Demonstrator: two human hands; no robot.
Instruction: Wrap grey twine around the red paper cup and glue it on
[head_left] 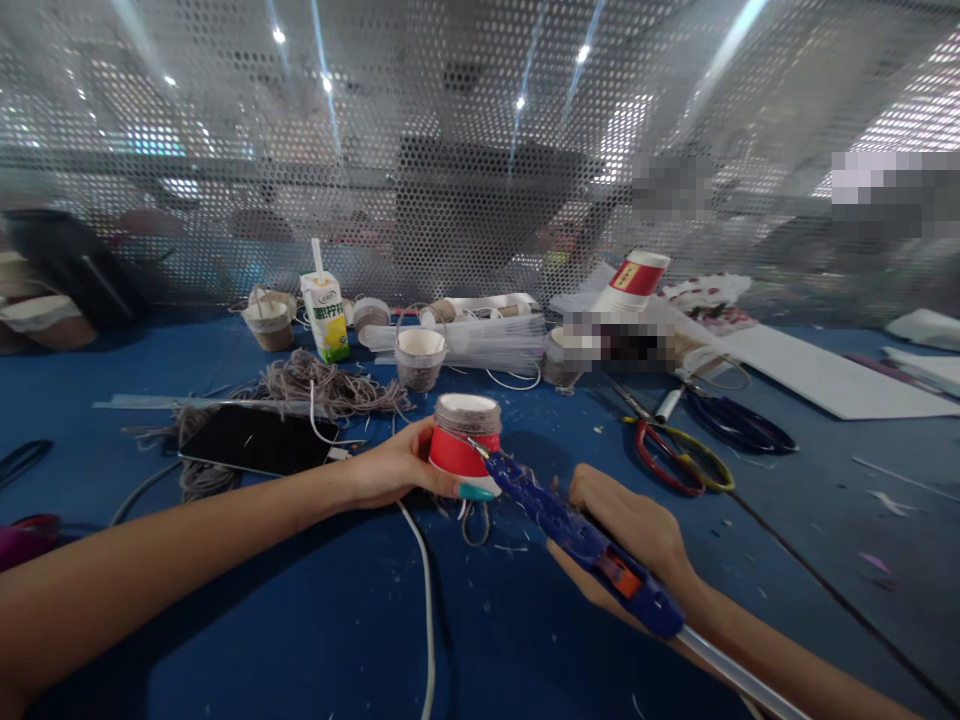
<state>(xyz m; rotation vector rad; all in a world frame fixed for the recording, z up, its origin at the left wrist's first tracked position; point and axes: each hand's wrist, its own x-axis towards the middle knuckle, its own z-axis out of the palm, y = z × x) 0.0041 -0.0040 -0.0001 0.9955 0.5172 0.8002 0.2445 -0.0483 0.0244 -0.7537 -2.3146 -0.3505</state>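
My left hand (409,465) is wrapped round a red paper cup (454,452), thumb across its front. Grey-brown twine (469,418) is wound round the cup's upper part, and a loose loop of it hangs below. In my right hand (630,515) is a blue hot glue gun (577,540), with a clear glue stick (735,670) sticking out of its back end. The metal nozzle (478,447) points at the cup's front, just under the twine; whether it touches cannot be made out.
A phone (259,438) lies beside tangled twine (322,385) at left. Behind stand a drink carton (326,318), a small twine-wrapped basket (420,360) and a bundle of clear glue sticks (487,343). Scissors (675,455) and a white board (832,370) lie at right. A white cable (427,610) crosses the front.
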